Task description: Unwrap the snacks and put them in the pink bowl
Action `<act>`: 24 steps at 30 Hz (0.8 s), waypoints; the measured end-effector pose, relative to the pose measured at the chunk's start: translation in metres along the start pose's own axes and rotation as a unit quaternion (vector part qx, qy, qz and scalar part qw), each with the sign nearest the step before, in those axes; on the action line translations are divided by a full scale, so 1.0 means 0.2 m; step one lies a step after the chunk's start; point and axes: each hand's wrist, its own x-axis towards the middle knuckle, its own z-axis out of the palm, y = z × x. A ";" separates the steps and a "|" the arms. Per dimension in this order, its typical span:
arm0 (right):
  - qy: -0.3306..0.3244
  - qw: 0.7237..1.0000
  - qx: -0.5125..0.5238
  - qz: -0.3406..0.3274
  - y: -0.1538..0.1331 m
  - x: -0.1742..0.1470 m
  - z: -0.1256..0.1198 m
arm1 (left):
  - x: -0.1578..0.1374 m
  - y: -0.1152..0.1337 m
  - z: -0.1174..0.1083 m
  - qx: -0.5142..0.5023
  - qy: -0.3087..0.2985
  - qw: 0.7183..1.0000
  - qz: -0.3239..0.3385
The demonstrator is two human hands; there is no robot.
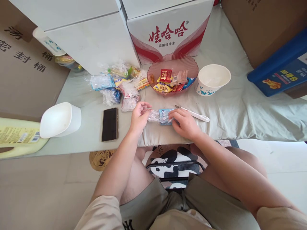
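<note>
A blue snack packet (164, 117) with a clear, crinkled plastic bag end (153, 115) lies on the cloth-covered table in front of me. My left hand (140, 115) pinches the clear end at its left, fingers closed. My right hand (184, 122) has curled fingers on the packet's right end, pressing or gripping it. Just beyond the right hand lies a white slim-handled tool (198, 116) with a metal tip, partly hidden by the fingers. Several wrapped snack packets (129, 88) are heaped behind my left hand. A pink bowl (155, 65) behind the packet holds several small packets.
A white paper tub (208, 80) stands right of the bowl. At left are a phone (109, 124), a white container (72, 118) and a yellow jug (19, 135). A printed carton (168, 35) and white cabinet (96, 38) stand behind, a blue package (278, 67) at right.
</note>
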 end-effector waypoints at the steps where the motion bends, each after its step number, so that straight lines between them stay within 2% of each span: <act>1: 0.009 1.000 -0.004 0.016 0.00 0.00 -0.01 | 0.00 0.00 0.00 0.014 0.007 1.000 0.008; 4: 0.033 0.998 -0.022 0.049 0.01 0.01 -0.02 | 0.00 -0.01 -0.01 0.048 0.015 0.998 0.023; 10: 0.044 0.998 -0.033 0.041 0.02 0.01 -0.02 | -0.01 0.01 -0.01 0.062 0.013 0.997 0.043; 14: 0.040 0.999 -0.024 0.024 0.01 0.00 -0.02 | -0.02 0.04 -0.02 0.109 -0.046 0.992 0.053; 18: 0.024 1.000 -0.014 0.006 0.00 0.01 -0.04 | -0.03 0.05 -0.01 0.173 -0.100 0.972 0.122; 24: 0.039 0.999 -0.024 0.016 0.01 0.01 -0.03 | -0.02 0.02 -0.01 0.217 -0.103 0.961 0.139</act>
